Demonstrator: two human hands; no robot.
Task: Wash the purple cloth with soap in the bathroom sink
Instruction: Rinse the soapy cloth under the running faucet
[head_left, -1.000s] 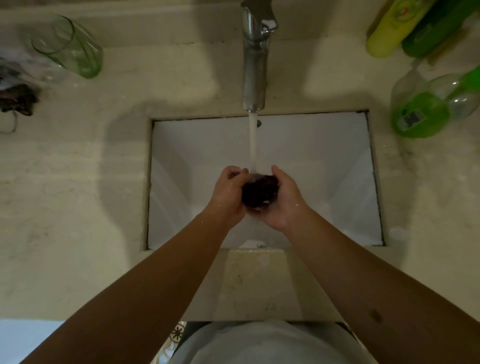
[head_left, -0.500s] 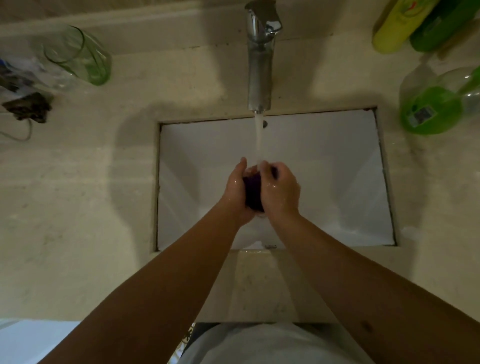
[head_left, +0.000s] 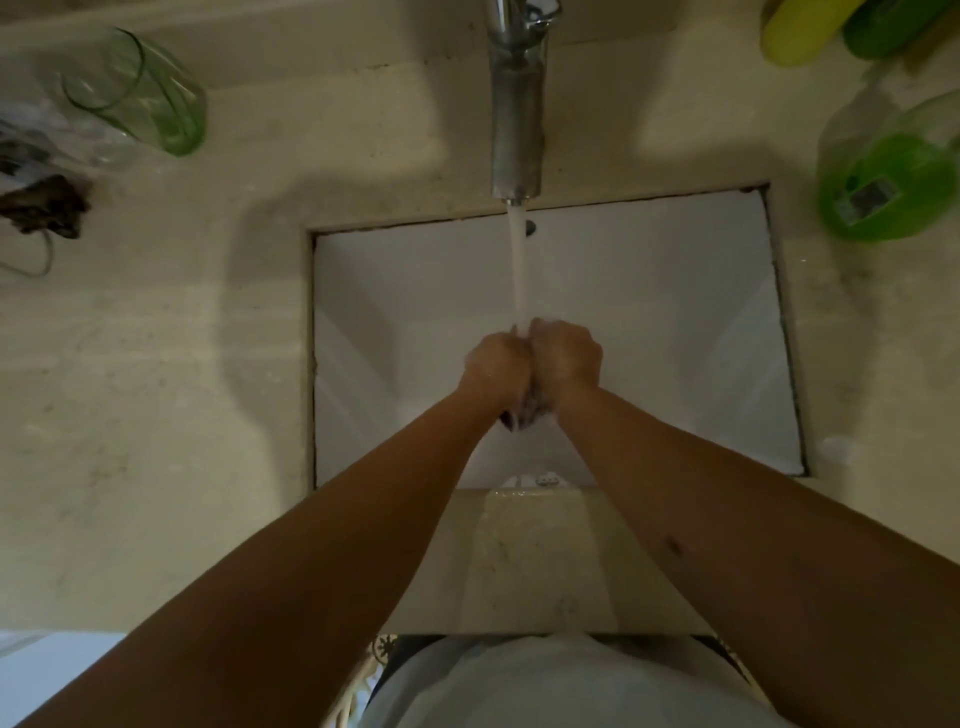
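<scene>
Over the white rectangular sink (head_left: 675, 322) my left hand (head_left: 496, 366) and my right hand (head_left: 566, 358) are pressed together as fists around the purple cloth (head_left: 525, 415). Only a small dark purple bit of the cloth shows below the heels of my hands; the rest is hidden inside them. Water runs from the chrome tap (head_left: 518, 109) in a thin stream (head_left: 518, 265) onto the top of my knuckles.
A green glass (head_left: 145, 98) and a dark tangle of items (head_left: 44, 208) sit on the beige counter at the left. Green and yellow bottles (head_left: 888, 176) stand at the right. The counter's front edge lies between my forearms.
My hands have closed from a cupped hold into tight fists pressed side by side, so the cloth is now almost fully hidden. The water keeps running onto them.
</scene>
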